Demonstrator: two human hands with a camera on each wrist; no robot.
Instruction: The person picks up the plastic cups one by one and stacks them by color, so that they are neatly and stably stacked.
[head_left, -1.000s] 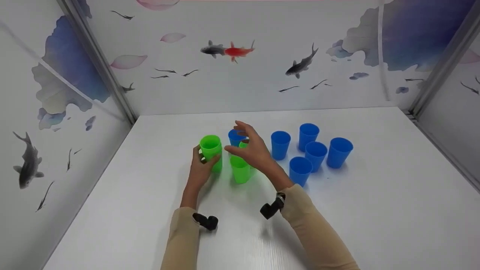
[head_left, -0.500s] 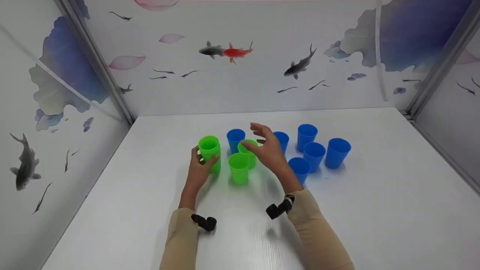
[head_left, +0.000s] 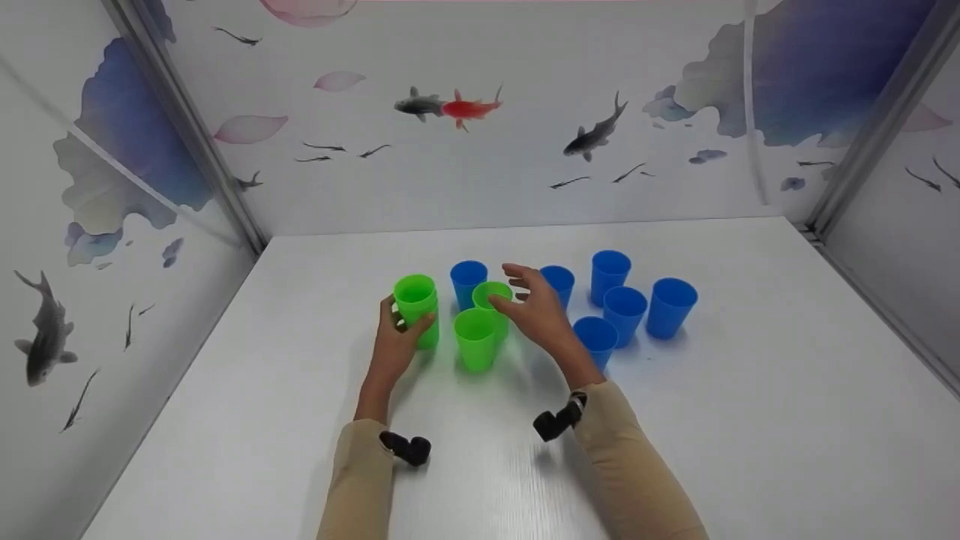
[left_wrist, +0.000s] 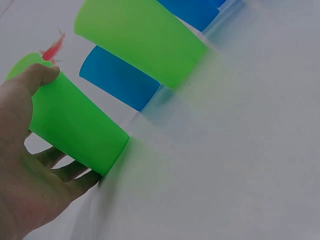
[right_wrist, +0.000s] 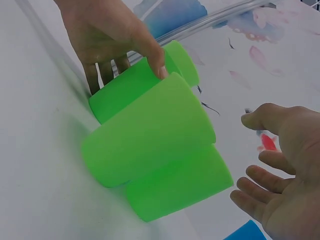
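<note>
In the head view, the front green cup [head_left: 475, 341] stands upright on the table [head_left: 472, 465], between the two hands. The back green cup [head_left: 501, 321] is just behind it and a bit to its right. That cup stands tall too, with its open end up. The right hand [head_left: 546, 315] hangs to the right of the front green cup, thumb and fingers spread, and is much nearer the back green cup than the other hand is. Its thumb shows over that cup's rim. The left hand [head_left: 396, 341] is left of the front green cup and holds the left green cup [head_left: 417, 304], which may be two cups, one inside the other. The far blue cup [head_left: 466, 281] is behind the front green cup, and five other blue cups [head_left: 673, 311] are to its right.

In the left wrist view, the left hand has its thumb near the rim of its cup and its fingers around the side, left of the front green cup.

In the right wrist view, the right hand holds nothing. Its fingertips are beside the rim of the back green cup, on the far side from the front green cup. I cannot tell if they touch it.
</note>
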